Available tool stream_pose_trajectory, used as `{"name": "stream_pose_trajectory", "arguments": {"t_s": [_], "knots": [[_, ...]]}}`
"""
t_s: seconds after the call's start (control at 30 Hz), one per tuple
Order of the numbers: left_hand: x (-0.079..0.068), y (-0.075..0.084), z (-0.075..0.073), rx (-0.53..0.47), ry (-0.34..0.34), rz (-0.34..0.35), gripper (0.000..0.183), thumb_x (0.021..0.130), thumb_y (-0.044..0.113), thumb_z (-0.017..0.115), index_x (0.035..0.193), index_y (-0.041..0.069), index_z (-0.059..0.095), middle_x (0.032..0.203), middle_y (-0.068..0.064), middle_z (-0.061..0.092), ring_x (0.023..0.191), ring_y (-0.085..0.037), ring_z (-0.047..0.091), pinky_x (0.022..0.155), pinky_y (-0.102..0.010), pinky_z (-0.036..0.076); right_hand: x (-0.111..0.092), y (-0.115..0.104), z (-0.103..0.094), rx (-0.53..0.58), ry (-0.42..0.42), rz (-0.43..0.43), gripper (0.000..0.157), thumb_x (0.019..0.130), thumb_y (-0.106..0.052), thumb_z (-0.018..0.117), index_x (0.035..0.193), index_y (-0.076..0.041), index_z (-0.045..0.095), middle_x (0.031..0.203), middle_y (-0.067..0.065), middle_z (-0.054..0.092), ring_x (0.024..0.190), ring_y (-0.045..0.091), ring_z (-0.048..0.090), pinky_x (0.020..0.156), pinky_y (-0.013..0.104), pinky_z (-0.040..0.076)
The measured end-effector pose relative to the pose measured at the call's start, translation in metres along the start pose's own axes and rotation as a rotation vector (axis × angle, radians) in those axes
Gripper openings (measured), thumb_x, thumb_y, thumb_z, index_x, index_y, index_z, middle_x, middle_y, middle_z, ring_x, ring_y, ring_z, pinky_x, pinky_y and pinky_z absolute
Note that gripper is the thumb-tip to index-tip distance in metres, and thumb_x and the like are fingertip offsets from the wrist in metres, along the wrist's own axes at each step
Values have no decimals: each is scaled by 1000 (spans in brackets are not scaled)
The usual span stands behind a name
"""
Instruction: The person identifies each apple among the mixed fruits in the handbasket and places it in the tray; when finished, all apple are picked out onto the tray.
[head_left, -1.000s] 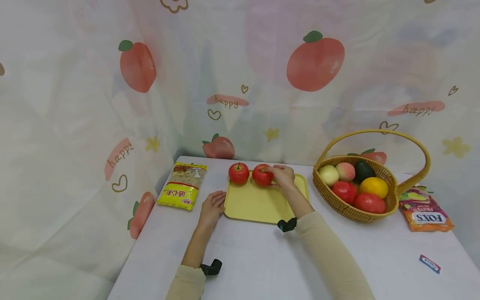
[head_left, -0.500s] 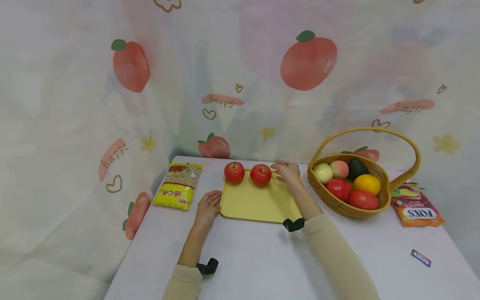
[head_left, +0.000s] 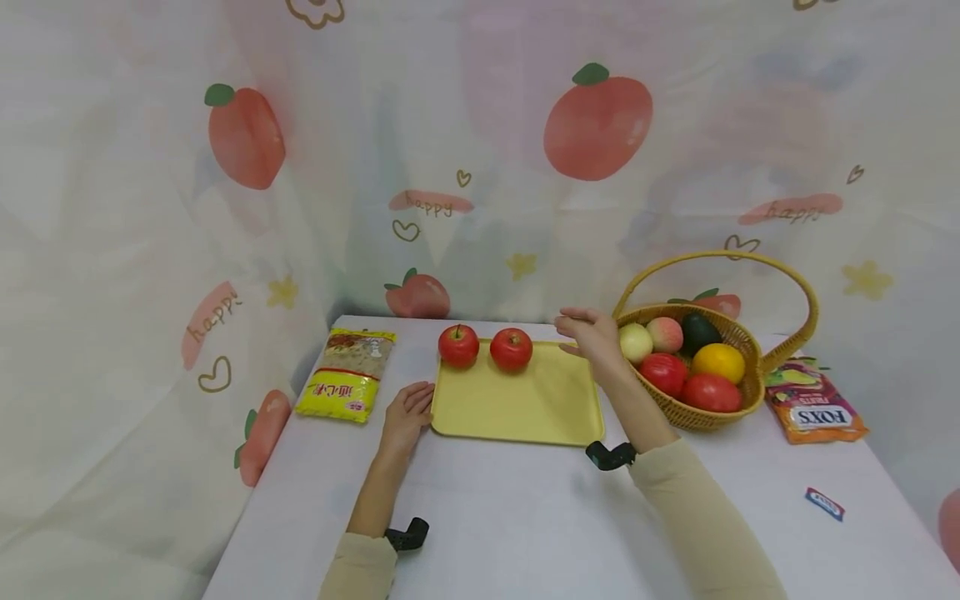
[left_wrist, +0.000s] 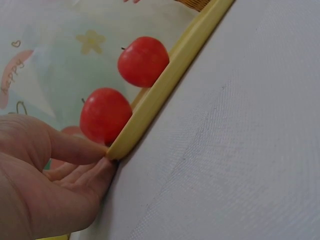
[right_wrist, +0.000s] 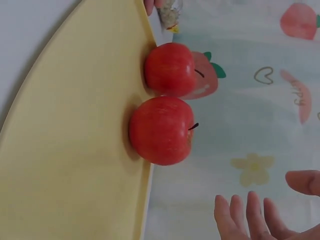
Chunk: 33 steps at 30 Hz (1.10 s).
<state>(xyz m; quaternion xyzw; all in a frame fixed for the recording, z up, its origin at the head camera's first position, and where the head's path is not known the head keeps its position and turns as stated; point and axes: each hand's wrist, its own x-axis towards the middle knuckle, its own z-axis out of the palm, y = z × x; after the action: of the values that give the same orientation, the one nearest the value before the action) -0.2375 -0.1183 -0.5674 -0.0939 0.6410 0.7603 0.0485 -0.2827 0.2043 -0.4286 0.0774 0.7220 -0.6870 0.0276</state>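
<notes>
Two red apples, a left apple point(head_left: 458, 346) and a right apple point(head_left: 512, 349), sit side by side at the back left of a yellow tray point(head_left: 555, 400). My left hand point(head_left: 405, 417) is at the tray's left edge; in the left wrist view the hand point(left_wrist: 55, 175) pinches the tray's corner between thumb and fingers. Above the tray's back right corner is my right hand point(head_left: 597, 343), holding nothing. Its spread fingers point(right_wrist: 254, 215) show apart from both apples in the right wrist view.
A wicker basket point(head_left: 693, 417) of several fruits stands right of the tray, near my right forearm. Behind it lies a FOX'S candy bag point(head_left: 817, 404). A small wrapped candy point(head_left: 825, 503) lies at the front right, and a yellow food packet point(head_left: 347, 375) at the left.
My right hand has let go of the right apple and moved right, toward the basket. That apple stays on the tray. My left hand keeps its place at the tray edge.
</notes>
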Motion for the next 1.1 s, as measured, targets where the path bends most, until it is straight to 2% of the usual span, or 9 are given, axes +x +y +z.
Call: {"name": "stream_pose_trajectory", "arguments": {"t_s": [0.1, 0.23, 0.43, 0.6, 0.77, 0.93, 1.03, 1.1], "knots": [[0, 0, 0, 5, 1, -5, 62, 91, -26, 49, 149, -5, 45, 151, -27, 52, 144, -37, 48, 118, -45, 42, -5, -5, -10, 15, -3, -4, 50, 103, -18, 64, 147, 2, 52, 138, 19, 62, 127, 29, 61, 107, 48, 54], [-1, 1, -1, 14, 4, -17, 61, 92, -25, 50, 149, -4, 46, 151, -25, 52, 144, -35, 49, 118, -45, 42, -12, -12, -23, 9, -2, 6, 50, 103, -19, 64, 146, 3, 51, 136, 17, 61, 119, 22, 63, 103, 48, 56], [-2, 3, -1, 17, 6, -12, 61, 91, -25, 50, 148, -3, 47, 151, -25, 53, 143, -35, 50, 117, -44, 43, -20, -18, -50, -46, 1, 24, 55, 105, -24, 62, 152, 0, 47, 153, 23, 48, 131, 29, 57, 99, 41, 57], [-3, 3, 0, 10, 2, -8, 61, 91, -25, 51, 149, -5, 46, 151, -25, 53, 144, -35, 49, 117, -43, 43, -25, -17, -73, -68, 13, 51, 60, 106, -30, 60, 155, 0, 43, 156, 24, 45, 122, 22, 62, 101, 44, 55], [-3, 1, 0, 1, -12, -3, 62, 91, -25, 50, 150, -6, 44, 152, -27, 51, 144, -37, 48, 118, -44, 42, -31, -17, -95, -140, 36, 69, 63, 105, -35, 61, 154, 1, 44, 154, 22, 45, 122, 28, 65, 98, 42, 57], [-5, 2, 1, -6, -17, -1, 62, 90, -26, 49, 149, -7, 44, 152, -28, 51, 144, -38, 48, 118, -45, 41, -37, -19, -114, -209, 49, 76, 65, 104, -35, 63, 153, 3, 44, 142, 15, 52, 101, 13, 74, 92, 39, 60], [-5, 2, 1, -10, -17, -1, 63, 90, -26, 49, 149, -7, 44, 152, -28, 50, 144, -38, 48, 118, -45, 41, -39, -21, -124, -231, 46, 74, 64, 103, -35, 65, 151, 4, 46, 124, 1, 62, 88, 4, 74, 91, 37, 61], [-5, 1, 0, -11, -14, -1, 63, 90, -26, 49, 150, -7, 43, 152, -28, 50, 144, -38, 48, 118, -45, 41, -39, -22, -130, -249, 38, 75, 64, 103, -35, 65, 150, 4, 47, 112, -6, 66, 85, 2, 73, 92, 37, 61]]}}
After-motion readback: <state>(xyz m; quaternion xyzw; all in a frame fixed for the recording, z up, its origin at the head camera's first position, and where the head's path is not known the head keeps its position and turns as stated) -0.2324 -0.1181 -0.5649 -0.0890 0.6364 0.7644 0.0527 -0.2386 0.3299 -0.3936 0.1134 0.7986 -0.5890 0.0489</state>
